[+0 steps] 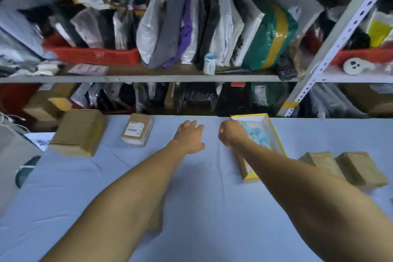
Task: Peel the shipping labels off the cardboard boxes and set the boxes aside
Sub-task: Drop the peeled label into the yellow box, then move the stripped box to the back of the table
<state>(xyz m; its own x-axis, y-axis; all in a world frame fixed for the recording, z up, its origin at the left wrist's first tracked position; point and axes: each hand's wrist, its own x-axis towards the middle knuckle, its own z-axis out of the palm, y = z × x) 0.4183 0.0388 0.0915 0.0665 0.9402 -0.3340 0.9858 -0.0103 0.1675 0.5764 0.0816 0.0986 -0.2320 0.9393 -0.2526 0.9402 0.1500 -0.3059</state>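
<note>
On the tabletop (191,198), covered by a pale blue cloth, I see both forearms stretched out from the near edge toward the far side. At my right, two small brown boxes (344,168) lie side by side, touching; I can make out no label on them. Further out, the left hand (189,136) hangs palm down over the cloth with its grip released, fingers straight and spread, holding nothing. The right hand (230,133) is beside it, fingers curled over the left rim of an open yellow-edged box (274,132) holding pale blue contents; blur prevents me from telling whether that grip actually grasps the rim. To the left, near the far edge, a small labelled box (137,129) stands with its white shipping label (134,129) facing up, well apart from both hands. A larger brown box (78,132) sits left of it. Beyond the tabletop, metal shelves (148,78) carry parcels, bags and red baskets (93,55).
</note>
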